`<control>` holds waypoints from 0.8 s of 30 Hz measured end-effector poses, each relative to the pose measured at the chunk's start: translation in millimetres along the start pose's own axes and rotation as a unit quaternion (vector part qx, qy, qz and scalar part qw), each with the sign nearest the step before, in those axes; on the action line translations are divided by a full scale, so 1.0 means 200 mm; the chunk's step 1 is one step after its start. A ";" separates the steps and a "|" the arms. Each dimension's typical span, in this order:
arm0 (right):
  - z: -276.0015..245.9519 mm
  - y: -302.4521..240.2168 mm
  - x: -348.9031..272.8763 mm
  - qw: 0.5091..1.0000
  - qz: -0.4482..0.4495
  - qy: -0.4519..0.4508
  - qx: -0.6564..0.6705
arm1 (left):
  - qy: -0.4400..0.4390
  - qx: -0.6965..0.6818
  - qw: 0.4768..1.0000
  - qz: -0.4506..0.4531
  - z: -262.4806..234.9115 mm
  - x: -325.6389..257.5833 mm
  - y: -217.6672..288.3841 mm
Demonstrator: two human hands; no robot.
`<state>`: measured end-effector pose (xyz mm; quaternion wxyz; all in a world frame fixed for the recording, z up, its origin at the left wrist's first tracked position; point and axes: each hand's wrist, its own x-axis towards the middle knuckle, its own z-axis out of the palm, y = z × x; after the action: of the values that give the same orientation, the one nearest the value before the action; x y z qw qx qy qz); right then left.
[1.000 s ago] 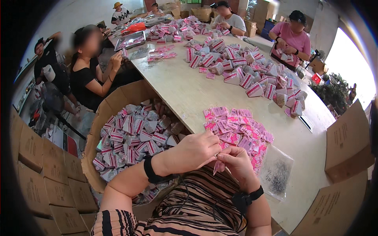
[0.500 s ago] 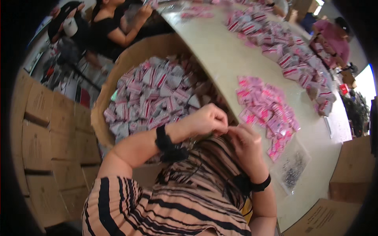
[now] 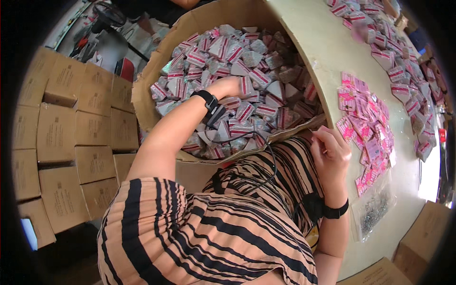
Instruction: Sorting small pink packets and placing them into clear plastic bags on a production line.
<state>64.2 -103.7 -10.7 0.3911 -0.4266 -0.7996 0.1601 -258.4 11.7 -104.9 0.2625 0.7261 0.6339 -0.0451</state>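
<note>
My left hand [image 3: 227, 87] reaches into a big cardboard bin [image 3: 146, 90] full of small clear packets [image 3: 216, 50] with white and red-pink labels. It is closed at a packet [image 3: 245, 87] on top of the pile, its fingertips partly hidden. My right hand [image 3: 331, 151] is held up by the table's edge, near the bin's rim, with curled fingers. Whether something small sits in its pinch cannot be made out. Close to it on the table [image 3: 327, 85] lies a heap of pink printed cards [image 3: 368, 123].
A clear bag of small dark pieces [image 3: 373, 213] lies on the table below the cards. More packets [image 3: 403, 80] line the far side. Stacked cartons [image 3: 61, 133] rise at the left; other cartons [image 3: 422, 237] stand at lower right. A black cable [image 3: 274, 166] hangs across my lap.
My hands have parted. The left has gone from meeting the right over my lap to inside the bin, while the right stays by the table. The view has shifted, with the bin now more central.
</note>
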 end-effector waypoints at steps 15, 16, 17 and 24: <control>0.07 -0.01 0.00 0.992 0.072 -0.037 0.098 | 0.004 0.063 0.988 -0.140 0.42 -0.11 -0.34; 0.07 -0.02 0.02 0.991 0.084 -0.038 0.098 | -0.008 -0.050 0.989 -0.141 0.33 -0.11 -0.33; 0.06 -0.02 0.03 0.990 0.101 -0.036 0.093 | -0.030 -0.176 0.974 -0.141 0.21 -0.12 -0.24; 0.15 -0.02 0.21 0.992 0.043 0.007 0.119 | -0.028 -0.768 0.637 0.065 0.00 -0.11 0.23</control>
<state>25.3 -69.4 -8.2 0.4372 -0.4122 -0.7531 0.2679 -218.6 -10.9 -81.5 0.7453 0.3010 0.3837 0.4547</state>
